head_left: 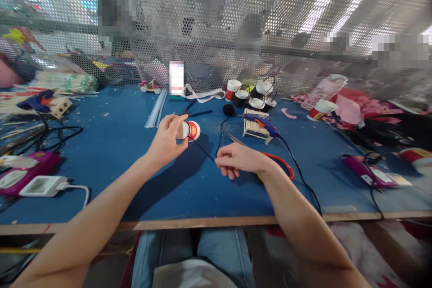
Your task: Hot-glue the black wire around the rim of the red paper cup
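My left hand [166, 140] is closed round a small red and white paper cup [193, 131], which lies tilted on its side just above the table. A thin black cord [203, 149] is stretched from the cup to my right hand [232, 160], whose thumb and fingers pinch it. From there the cord loops back toward a small black ball [228, 110], perhaps of the same cord. Scissors with red-orange handles [286, 164] lie under my right hand and wrist, partly hidden, their blades poking out past the knuckles.
A blue glue gun [265, 123] rests on a small wooden stick stand [255, 134]. Behind stand several cups [241, 98] with black wrapping and handles. Clear glue sticks [156, 109] and a bright phone [177, 78] are left of them. Purple power strips [370, 172] flank the blue table [202, 198].
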A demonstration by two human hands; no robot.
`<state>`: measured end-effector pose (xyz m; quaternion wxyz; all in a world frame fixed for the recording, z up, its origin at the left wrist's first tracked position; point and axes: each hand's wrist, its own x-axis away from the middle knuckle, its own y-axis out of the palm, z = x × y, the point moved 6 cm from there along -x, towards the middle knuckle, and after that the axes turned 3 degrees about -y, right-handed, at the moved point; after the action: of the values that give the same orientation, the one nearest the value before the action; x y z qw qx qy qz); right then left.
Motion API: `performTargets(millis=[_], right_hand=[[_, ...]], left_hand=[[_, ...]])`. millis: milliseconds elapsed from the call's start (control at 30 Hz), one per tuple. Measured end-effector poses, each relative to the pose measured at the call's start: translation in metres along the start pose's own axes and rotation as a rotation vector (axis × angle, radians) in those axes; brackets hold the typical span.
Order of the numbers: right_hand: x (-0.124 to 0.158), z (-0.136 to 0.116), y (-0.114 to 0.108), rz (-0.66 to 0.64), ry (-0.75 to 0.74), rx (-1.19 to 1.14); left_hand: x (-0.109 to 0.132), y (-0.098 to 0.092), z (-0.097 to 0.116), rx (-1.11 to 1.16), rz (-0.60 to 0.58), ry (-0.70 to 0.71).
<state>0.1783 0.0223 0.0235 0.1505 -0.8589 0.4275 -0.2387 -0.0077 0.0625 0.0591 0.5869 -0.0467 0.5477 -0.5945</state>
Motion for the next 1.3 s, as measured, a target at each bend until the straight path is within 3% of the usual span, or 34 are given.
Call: performTargets(millis=[33,100,267,300,367,467,600,833,967,1100,1200,1300], right_hand=[[0.004,0.001,-0.004,0.009,0.039,0.073],[0.013,0.005,-0.028,0.179,0.122,0.239],[0.055,0.017,-0.126,0.99,0.255,0.616],[0.06,0.023,-0.14,1.078,0.32,0.713],[0.056,0.042,-0.157,1.015,0.465,0.815],[0.042,0.07,-0.163,0.888,0.587,0.808],[0.034,0.083,-0.157,0.944,0.628,0.772],[0.042,0.085,-0.156,1.043,0.602,0.693],[0.054,0.083,-0.161,1.179,0.506,0.566],[0.06,0.066,-0.157,1.236,0.265,0.398],[0.052,0.047,-0.136,1.028,0.069,0.056],[0.044,0.017,-0.104,0.825,-0.091,-0.029]], left_hand=[[0.0,0.0,0.0,0.021,-0.011,-0.017],[0.0,0.0,0.003,0.088,-0.039,-0.035],[0.006,0.014,0.01,0.415,-0.157,-0.113],[0.008,0.02,0.012,0.498,-0.2,-0.134],[0.012,0.031,0.016,0.637,-0.285,-0.165],[0.016,0.043,0.021,0.723,-0.374,-0.18],[0.018,0.05,0.022,0.735,-0.433,-0.173],[0.021,0.051,0.021,0.744,-0.436,-0.203],[0.02,0.047,0.023,0.696,-0.43,-0.179],[0.018,0.045,0.022,0.641,-0.473,-0.2],[0.017,0.043,0.021,0.645,-0.481,-0.197],[0.017,0.042,0.016,0.64,-0.447,-0.184]])
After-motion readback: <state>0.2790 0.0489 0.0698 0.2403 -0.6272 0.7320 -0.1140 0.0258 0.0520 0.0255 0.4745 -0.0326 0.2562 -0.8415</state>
